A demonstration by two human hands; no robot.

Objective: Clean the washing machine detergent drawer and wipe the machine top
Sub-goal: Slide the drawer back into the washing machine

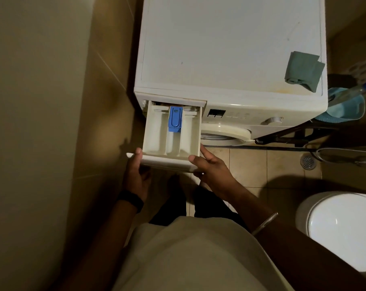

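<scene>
- Detergent drawer [171,141] pulled well out of the washing machine [230,59], back end still tucked in the slot, front panel gripped at both corners.
- Left hand [135,175] wrapped round the front-left corner, thumb up on the rim, fingers curled underneath out of sight.
- Right hand [209,166] clamped on the front-right corner, thumb across the front edge, index finger laid along the drawer's right wall.
- Between the two grips: three compartments running away from the hands. Left and right ones looked pale and pretty much bare, couldn't tell about residue in that light.
- Middle compartment had a blue insert [174,119] sitting at its far end, away from the grip.
- Beyond the hands and up: machine top, white with yellowish staining near the front-right edge.
- Folded grey-green cloth [303,70] lying on that top, far right corner, well apart from both hands.
- Off past the right hand: light blue basin [345,110] beside the machine, toilet [341,229] nearer.
</scene>
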